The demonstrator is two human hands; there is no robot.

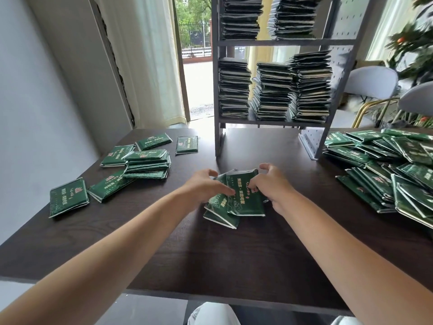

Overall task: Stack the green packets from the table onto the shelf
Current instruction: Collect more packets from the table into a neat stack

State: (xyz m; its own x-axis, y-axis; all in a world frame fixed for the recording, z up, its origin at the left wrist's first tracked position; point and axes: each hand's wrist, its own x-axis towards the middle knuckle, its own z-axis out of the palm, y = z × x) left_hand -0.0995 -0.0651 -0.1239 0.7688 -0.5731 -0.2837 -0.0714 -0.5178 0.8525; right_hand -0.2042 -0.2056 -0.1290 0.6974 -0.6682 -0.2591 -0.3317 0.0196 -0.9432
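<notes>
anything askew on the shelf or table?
Yes. On the shelf's lower level, the middle stack splays out toward its base, unlike the straight left stack. The small stack between both hands is fanned, not squared.

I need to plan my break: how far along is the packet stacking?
Done: tall stacks fill the shelf. In hand: the left hand and right hand gather a small bundle at the table's centre. Left: loose packets on the left and a big pile on the right.
</notes>
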